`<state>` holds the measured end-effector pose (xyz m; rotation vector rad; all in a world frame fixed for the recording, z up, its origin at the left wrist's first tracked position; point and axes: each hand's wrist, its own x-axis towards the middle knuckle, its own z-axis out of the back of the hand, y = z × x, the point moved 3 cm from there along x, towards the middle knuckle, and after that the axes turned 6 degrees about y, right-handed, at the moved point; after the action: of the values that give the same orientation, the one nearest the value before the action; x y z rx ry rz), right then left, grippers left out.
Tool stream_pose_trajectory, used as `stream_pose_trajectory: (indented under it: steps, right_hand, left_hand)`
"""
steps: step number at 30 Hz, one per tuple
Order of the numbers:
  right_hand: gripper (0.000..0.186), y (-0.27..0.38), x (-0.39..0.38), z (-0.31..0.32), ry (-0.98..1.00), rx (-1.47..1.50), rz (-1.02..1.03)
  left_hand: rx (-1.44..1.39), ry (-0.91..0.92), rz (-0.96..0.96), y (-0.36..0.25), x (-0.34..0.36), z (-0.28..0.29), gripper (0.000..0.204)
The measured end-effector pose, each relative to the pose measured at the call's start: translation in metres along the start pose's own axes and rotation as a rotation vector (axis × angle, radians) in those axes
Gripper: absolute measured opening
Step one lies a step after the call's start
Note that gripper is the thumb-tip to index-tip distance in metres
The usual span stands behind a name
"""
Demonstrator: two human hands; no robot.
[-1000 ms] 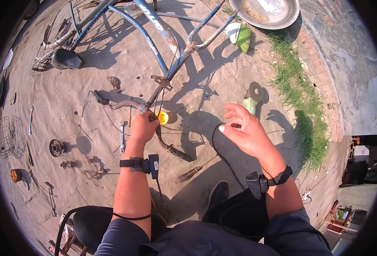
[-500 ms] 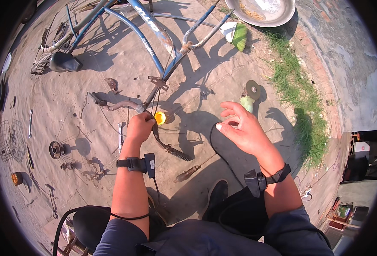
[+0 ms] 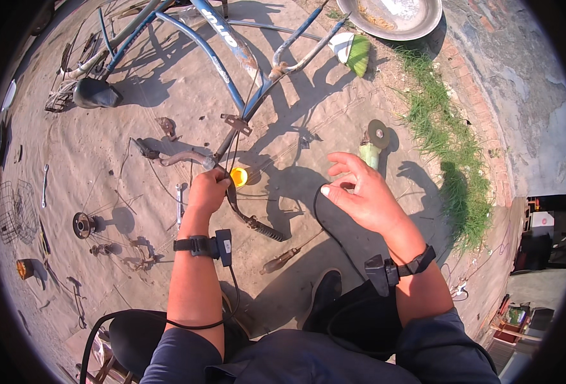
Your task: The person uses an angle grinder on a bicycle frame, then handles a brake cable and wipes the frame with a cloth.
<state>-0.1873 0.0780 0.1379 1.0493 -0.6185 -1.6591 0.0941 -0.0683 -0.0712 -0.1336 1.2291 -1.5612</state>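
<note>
"What is the left hand (image 3: 206,191) doing?"

"Its grip is closed on the handlebar (image 3: 193,157), just beside the stem. The thumb and fingers are together around it. A cable or two runs there as well, but I cannot tell whether the grip catches them."

"And where does the handlebar sit?"

"Low in front of the bicycle frame (image 3: 221,30), bending out to both sides of the left hand."

"What about the right hand (image 3: 365,201)?"

"Raised, well apart from the handlebar. Its grip is partly open: the fingers curl and the thumb stands away from them, with nothing visible between. A black cord (image 3: 323,224) passes by the thumb. Whether they touch, I cannot tell."

"Anything near?"

"A yellow cup (image 3: 239,176) is just right of the left hand. A wrench (image 3: 179,203) lies on the ground (image 3: 193,109), left of the left forearm. The angle grinder (image 3: 370,153) rests just past the right fingers, its disc (image 3: 379,133) pointing away from the person."
</note>
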Motion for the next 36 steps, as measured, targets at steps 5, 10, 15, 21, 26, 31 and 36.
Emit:
stream_pose_trajectory:
  steps: [5, 10, 15, 21, 26, 31, 36]
  right_hand:
    - [0.061, -0.003, 0.001, -0.001, -0.038, 0.003, -0.01]
    - [0.061, -0.002, 0.001, -0.001, -0.031, -0.006, -0.004]
    - [0.06, -0.003, 0.001, 0.0, -0.03, 0.004, -0.007]
    - [0.06, -0.001, 0.001, 0.001, 0.03, 0.002, 0.004]
    - [0.059, 0.0, 0.001, 0.001, 0.029, 0.006, -0.002]
    - [0.06, 0.002, 0.002, 0.001, 0.037, 0.008, -0.009]
    - [0.064, 0.004, 0.004, -0.001, -0.003, -0.01, -0.087]
  left_hand:
    - [-0.001, -0.03, 0.033, -0.003, -0.003, 0.002, 0.022]
    - [-0.001, -0.051, 0.06, 0.002, -0.003, 0.005, 0.024]
    - [0.028, -0.051, 0.092, 0.01, 0.002, 0.004, 0.026]
    - [0.129, -0.124, 0.023, 0.009, 0.002, 0.006, 0.023]
    - [-0.016, 0.065, 0.007, -0.026, -0.011, -0.005, 0.021]
    - [0.006, 0.108, -0.032, -0.024, -0.009, -0.009, 0.021]
    - [0.253, -0.028, -0.115, -0.044, -0.013, -0.019, 0.022]
